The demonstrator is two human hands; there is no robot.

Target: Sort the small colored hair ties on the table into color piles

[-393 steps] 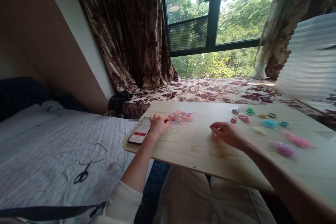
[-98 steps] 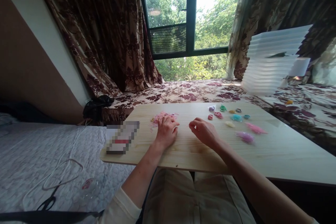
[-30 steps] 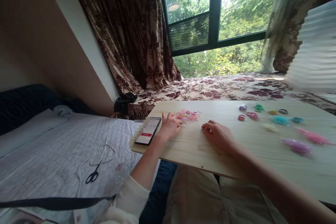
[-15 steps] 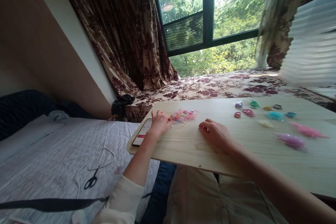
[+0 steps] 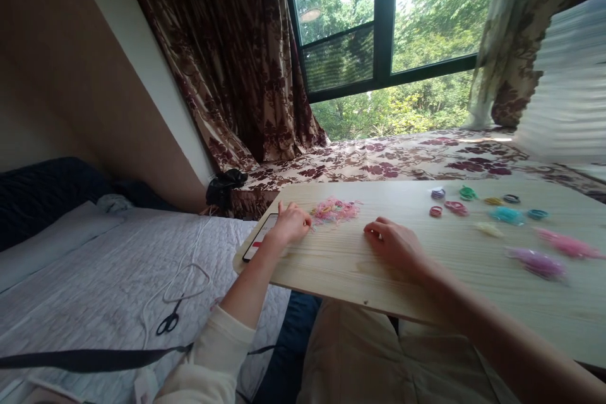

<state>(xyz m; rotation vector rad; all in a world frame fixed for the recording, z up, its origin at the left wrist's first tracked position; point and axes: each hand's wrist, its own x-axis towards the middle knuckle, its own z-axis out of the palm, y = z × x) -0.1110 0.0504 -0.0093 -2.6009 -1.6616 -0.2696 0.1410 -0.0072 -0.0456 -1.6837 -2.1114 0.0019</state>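
A light wooden board [image 5: 360, 268] lies across my lap. My left hand [image 5: 290, 226] rests on its left end, fingers bent, fingertips at the edge of a loose pile of pink and mixed small rubber bands [image 5: 334, 209]. It partly covers a phone [image 5: 257, 238] lying at the board's left corner. My right hand [image 5: 396, 243] sits mid-board with fingers curled in and thumb against the forefinger; what it pinches is too small to see. Small sorted heaps of bands lie to the right: purple [image 5: 438, 193], green [image 5: 468, 192], red [image 5: 455, 207], teal [image 5: 506, 215], pink [image 5: 566, 244].
To the left is a quilted white bed with scissors [image 5: 168, 323], a looped white cable [image 5: 182, 273] and a black strap [image 5: 95, 358]. A black bundle [image 5: 226, 182] sits by the curtain. A floral window seat lies behind the board, and a stack of white trays [image 5: 563, 88] stands at right.
Over the last second my left hand slid left from the pile's edge, half onto the phone. My right hand stayed closed mid-board.
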